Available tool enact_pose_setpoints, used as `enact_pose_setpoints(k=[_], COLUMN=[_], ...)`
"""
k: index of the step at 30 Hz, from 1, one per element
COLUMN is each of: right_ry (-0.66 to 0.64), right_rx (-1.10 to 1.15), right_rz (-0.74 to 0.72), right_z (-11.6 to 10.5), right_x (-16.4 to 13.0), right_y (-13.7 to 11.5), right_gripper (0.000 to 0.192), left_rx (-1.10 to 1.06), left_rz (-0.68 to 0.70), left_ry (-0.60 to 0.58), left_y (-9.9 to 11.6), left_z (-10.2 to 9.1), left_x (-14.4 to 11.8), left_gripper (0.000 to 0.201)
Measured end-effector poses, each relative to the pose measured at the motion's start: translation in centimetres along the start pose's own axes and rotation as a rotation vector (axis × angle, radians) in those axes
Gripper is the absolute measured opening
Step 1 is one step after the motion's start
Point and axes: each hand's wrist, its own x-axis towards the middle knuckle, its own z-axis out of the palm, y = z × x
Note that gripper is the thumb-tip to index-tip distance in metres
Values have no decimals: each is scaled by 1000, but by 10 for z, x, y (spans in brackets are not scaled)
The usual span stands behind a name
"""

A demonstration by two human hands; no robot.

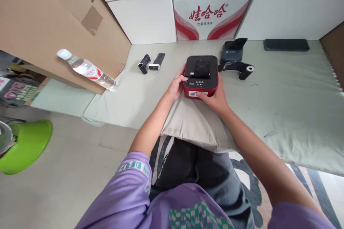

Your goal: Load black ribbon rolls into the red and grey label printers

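Observation:
A red and black label printer (201, 74) sits at the front of the cloth-covered surface, between my two hands. My left hand (177, 85) is closed against its left side, the thumb near the top front corner. My right hand (217, 96) wraps round the right front corner, its thumb across the white sticker on the front. Behind the printer to the right stands a small dark device (231, 52) with a black strip rising from it. A black ribbon roll (245, 72), partly unrolled, lies close by. On the left are two smaller rolls, one dark (143, 66) and one with a white core (156, 62).
A clear water bottle (88, 69) leans at the left against a cardboard box (61, 25). White cartons (142, 18) line the back. A flat black object (286, 44) lies at the far right. A green stool (29, 143) stands on the floor at left.

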Motion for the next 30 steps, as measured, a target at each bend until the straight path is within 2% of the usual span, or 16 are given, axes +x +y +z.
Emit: enact_pose_setpoints(k=[13, 23, 27, 30], right_ry=[43, 29, 19, 27], right_rx=[-3, 86, 110, 139], right_rz=[-26, 84, 72, 70], right_z=[3, -7, -9, -11], right_x=[0, 5, 6, 8], right_y=[9, 22, 23, 26], right_gripper=[122, 137, 132, 124], left_rx=[-29, -3, -10, 78], left_rz=[3, 21, 73, 125], left_ry=[34, 38, 28, 89], left_y=[-3, -7, -13, -13], left_z=[1, -4, -6, -8], left_x=[0, -1, 0, -1], left_gripper=[94, 87, 76, 64])
